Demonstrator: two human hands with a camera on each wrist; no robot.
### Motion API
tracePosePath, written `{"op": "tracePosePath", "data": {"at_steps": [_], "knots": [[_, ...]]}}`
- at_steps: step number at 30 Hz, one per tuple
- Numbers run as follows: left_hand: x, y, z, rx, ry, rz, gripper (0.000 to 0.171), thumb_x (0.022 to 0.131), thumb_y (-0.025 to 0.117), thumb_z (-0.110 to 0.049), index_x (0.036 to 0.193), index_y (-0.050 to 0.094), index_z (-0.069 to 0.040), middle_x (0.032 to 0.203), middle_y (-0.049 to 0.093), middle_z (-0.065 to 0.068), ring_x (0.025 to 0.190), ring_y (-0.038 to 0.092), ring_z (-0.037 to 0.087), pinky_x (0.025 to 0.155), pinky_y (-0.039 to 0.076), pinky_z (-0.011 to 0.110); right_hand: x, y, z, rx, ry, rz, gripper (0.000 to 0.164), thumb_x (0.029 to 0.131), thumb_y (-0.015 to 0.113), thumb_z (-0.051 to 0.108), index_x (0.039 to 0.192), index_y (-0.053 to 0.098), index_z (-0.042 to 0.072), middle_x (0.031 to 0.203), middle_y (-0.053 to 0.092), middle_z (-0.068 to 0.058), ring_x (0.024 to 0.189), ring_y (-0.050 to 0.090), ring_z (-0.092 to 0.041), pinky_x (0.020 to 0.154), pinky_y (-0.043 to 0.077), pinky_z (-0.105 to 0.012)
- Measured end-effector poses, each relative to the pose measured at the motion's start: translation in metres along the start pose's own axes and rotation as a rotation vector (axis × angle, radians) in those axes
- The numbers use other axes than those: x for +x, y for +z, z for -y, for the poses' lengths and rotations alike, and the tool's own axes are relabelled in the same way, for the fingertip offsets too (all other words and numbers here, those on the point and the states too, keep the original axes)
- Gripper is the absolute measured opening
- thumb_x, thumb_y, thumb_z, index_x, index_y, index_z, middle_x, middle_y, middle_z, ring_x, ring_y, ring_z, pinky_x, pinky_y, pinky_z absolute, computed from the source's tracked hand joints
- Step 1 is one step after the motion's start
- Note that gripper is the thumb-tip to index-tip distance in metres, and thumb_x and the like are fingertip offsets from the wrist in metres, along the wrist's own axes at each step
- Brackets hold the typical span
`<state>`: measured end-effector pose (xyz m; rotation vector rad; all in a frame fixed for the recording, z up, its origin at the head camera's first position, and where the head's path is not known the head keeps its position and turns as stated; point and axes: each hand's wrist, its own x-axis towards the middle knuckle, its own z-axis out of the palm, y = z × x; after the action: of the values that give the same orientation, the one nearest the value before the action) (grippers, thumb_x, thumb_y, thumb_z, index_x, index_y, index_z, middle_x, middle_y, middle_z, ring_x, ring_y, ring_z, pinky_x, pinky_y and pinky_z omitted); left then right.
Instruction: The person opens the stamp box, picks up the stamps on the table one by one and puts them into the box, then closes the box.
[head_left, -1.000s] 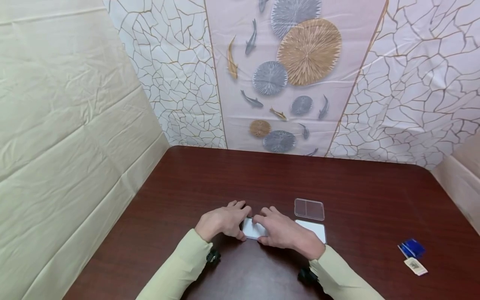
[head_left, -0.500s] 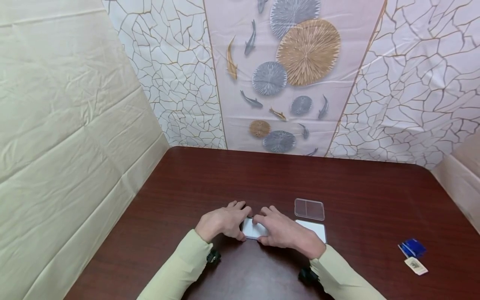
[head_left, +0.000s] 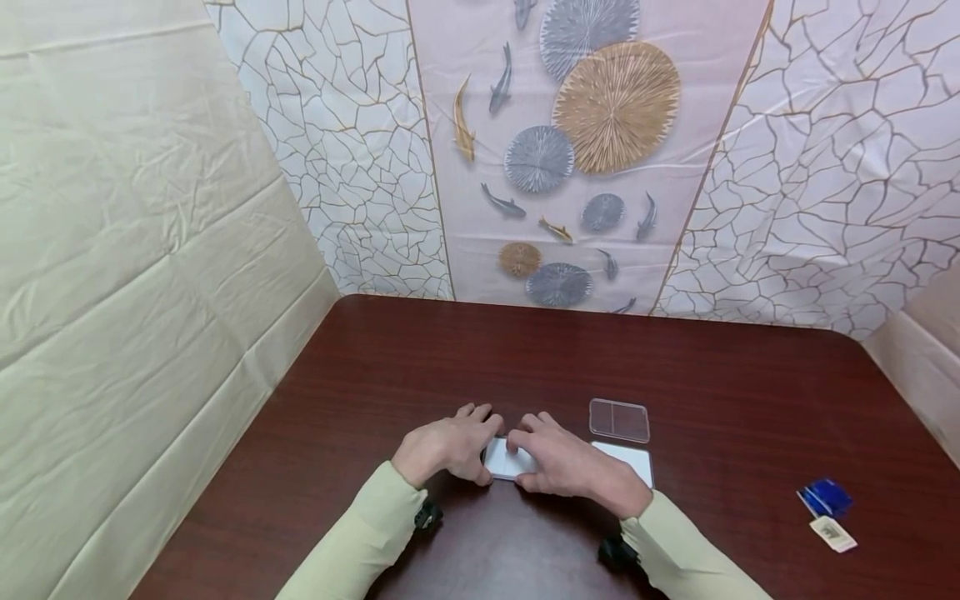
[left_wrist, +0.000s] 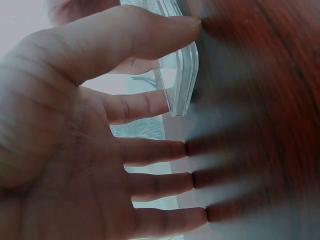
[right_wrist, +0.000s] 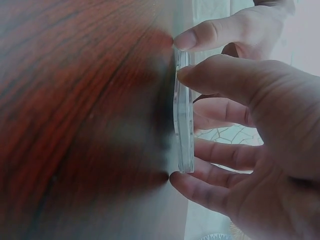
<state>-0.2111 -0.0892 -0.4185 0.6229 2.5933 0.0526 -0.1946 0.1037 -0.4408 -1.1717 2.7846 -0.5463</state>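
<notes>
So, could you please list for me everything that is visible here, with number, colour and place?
Flat box: one, clear and white, near table centre
Clear plate: one, transparent, right of the box, farther back
White piece: one, white, right of the box, partly hidden
Wrapper: apparently one, blue, far right
Small card: one, cream, just nearer than the wrapper
Table: one, dark red-brown, underneath
Patterned backdrop: one, white, pink, gold, grey, behind
Side cloth: two sides, beige, left and right
Left hand, right hand: two, bare, holding the box
Sleeves: two, pale yellow-green, foreground
Wrist devices: two, black, at the wrists
</notes>
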Motion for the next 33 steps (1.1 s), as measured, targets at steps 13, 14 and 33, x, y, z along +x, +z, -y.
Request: {"op": "tracePosePath", "data": {"at_steps": [13, 14, 33], "knots": [[0.0017, 0.0038, -0.0029, 0.002, -0.003, -0.014, 0.056, 0.078, 0.078, -0.035, 0.121, 0.046, -0.020, 0.159, 0.029, 0.009, 0.149, 0.024, 0.032, 0.108, 0.041, 0.045, 0.0000, 0.0003, -0.0022, 0.013, -0.021, -0.014, 0.029, 0.078, 0.080, 0.024, 0.073, 0.052, 0.017, 0.097, 0.056, 0.001, 0.085, 0.044, -0.014, 0.073, 0.040, -0.024], [0.0017, 0.0038, -0.0029, 0.001, -0.003, -0.013, 0.055, 0.078, 0.078, -0.035, 0.121, 0.046, -0.020, 0.159, 0.029, 0.009, 0.149, 0.024, 0.032, 0.107, 0.041, 0.044, 0.0001, 0.0003, -0.0023, 0.014, -0.021, -0.014, 0.030, 0.078, 0.080, 0.024, 0.073, 0.051, 0.017, 0.097, 0.057, 0.001, 0.086, 0.044, -0.014, 0.073, 0.040, -0.024], [0.0001, 0.0017, -0.0022, 0.018, 0.004, -0.030, 0.054, 0.076, 0.080, -0.036, 0.118, 0.048, -0.022, 0.155, 0.033, 0.007, 0.148, 0.028, 0.031, 0.102, 0.043, 0.043, 0.0006, 0.0001, -0.0039, 0.043, -0.019, -0.027, 0.034, 0.078, 0.080, 0.025, 0.067, 0.048, 0.018, 0.101, 0.059, -0.001, 0.089, 0.047, -0.016, 0.075, 0.042, -0.024]]}}
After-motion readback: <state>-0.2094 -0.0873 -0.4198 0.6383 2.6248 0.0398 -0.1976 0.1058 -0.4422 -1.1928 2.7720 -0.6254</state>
